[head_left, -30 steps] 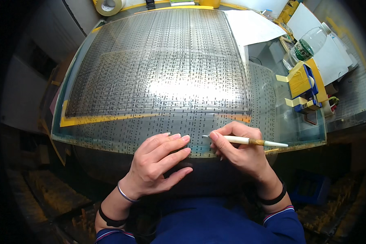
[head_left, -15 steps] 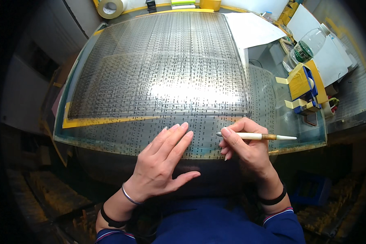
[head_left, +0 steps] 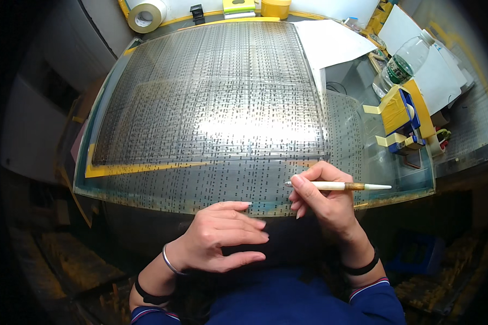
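Observation:
Clear film sheets (head_left: 211, 103) printed with rows of small dark marks lie on a glass-topped table (head_left: 374, 168). Between the thumb and fingers of my right hand (head_left: 328, 197) is a slim white pen-like tool (head_left: 336, 186) with a brown band. Its left tip is near the film, and its tapered end points right. Whether the tip touches the film I cannot tell. Nothing is in my left hand (head_left: 222, 235), whose fingers are stretched out and apart at the table's front edge. A yellow strip (head_left: 114, 170) runs along the sheets' lower left edge.
On the right stand a clear plastic bottle (head_left: 404, 65) and blue tape dispensers (head_left: 409, 111) with yellow tape. White paper (head_left: 333, 43) lies at the back right. Along the far edge are a tape roll (head_left: 146, 16), a black clip-like object (head_left: 197, 13) and a yellow container (head_left: 276, 8).
My left hand has drawn back from the film toward me, its fingers turning rightward. My right hand, still holding the white tool, has shifted slightly left and nearer to me.

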### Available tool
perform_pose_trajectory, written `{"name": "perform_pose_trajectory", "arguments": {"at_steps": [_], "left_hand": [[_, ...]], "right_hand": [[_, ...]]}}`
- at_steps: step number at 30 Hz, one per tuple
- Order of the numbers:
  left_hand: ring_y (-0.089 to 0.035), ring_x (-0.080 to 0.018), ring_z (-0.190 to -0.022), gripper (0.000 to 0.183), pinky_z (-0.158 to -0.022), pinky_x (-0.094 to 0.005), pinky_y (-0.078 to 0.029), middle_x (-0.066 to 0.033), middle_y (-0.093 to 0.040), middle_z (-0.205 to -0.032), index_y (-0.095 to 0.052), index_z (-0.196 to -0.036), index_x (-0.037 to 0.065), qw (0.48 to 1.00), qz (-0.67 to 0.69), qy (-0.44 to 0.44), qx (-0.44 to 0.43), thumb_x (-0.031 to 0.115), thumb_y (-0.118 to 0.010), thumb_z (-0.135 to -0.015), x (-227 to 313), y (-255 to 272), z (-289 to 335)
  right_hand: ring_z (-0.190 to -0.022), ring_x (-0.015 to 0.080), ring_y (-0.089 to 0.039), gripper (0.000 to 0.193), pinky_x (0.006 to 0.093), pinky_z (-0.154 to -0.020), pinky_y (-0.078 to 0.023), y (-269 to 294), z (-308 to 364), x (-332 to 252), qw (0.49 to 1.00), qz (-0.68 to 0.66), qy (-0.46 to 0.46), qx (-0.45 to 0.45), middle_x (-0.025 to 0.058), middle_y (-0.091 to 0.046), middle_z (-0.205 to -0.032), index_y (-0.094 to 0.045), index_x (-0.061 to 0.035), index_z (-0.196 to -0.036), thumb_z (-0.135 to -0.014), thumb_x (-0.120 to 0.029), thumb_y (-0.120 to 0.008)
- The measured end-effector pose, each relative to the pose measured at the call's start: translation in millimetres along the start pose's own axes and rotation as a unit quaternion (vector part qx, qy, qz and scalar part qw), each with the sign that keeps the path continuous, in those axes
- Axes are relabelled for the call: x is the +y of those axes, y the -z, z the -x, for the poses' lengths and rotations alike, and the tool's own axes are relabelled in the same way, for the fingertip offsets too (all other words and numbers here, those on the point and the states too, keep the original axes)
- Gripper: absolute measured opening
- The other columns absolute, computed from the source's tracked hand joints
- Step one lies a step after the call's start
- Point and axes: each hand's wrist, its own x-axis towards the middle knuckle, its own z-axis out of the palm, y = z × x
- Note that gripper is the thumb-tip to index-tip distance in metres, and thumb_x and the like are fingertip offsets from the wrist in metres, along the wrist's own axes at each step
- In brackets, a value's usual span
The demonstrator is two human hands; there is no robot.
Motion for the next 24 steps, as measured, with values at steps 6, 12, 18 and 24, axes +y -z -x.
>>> {"name": "perform_pose_trajectory", "arguments": {"at_steps": [6, 12, 18, 24], "left_hand": [[-0.069, -0.0121, -0.057, 0.017, -0.075, -0.0294, -0.056, -0.0007, -0.068, -0.059, -0.073, -0.090, 0.002, 0.988, -0.007, 0.044, 0.150, 0.004, -0.084, -0.077, -2.8, -11.6, -4.3], [-0.054, -0.0127, -0.044, 0.024, -0.044, -0.0263, -0.038, -0.0008, -0.057, -0.052, -0.075, -0.095, 0.006, 0.971, 0.047, 0.129, 0.194, 0.014, -0.088, -0.076, 3.1, -20.0, -6.5], [-0.056, -0.0149, -0.044, 0.020, -0.045, -0.0270, -0.042, -0.0033, -0.057, -0.053, -0.077, -0.092, 0.006, 0.985, -0.023, 0.062, 0.160, 0.014, -0.087, -0.077, -0.6, -18.1, -12.4], [-0.060, -0.0191, -0.048, 0.013, -0.057, -0.0297, -0.056, -0.0058, -0.058, -0.054, -0.077, -0.088, 0.007, 0.983, -0.058, 0.005, 0.176, 0.012, -0.085, -0.079, -5.9, -21.4, -14.4]], "right_hand": [[-0.061, 0.0084, -0.064, 0.014, 0.0229, -0.052, -0.049, 4.4, 0.4, 1.1, 0.992, 0.102, 0.047, -0.060, 0.0059, -0.070, -0.069, -0.071, 0.0015, -0.082, -0.089, -0.009, -0.076], [-0.059, 0.0089, -0.064, 0.011, 0.0249, -0.052, -0.046, 6.8, -1.0, 2.2, 0.972, 0.174, 0.114, -0.108, 0.0072, -0.070, -0.067, -0.074, 0.0006, -0.080, -0.083, -0.009, -0.080], [-0.058, 0.0107, -0.065, 0.011, 0.0258, -0.051, -0.047, 7.0, -1.2, 2.5, 0.969, 0.172, 0.129, -0.125, 0.0079, -0.070, -0.067, -0.074, 0.0007, -0.080, -0.083, -0.009, -0.080], [-0.059, 0.0126, -0.067, 0.011, 0.0265, -0.052, -0.048, 6.6, -1.5, 1.9, 0.962, 0.183, 0.151, -0.133, 0.0088, -0.071, -0.067, -0.074, 0.0007, -0.080, -0.082, -0.008, -0.080]]}}
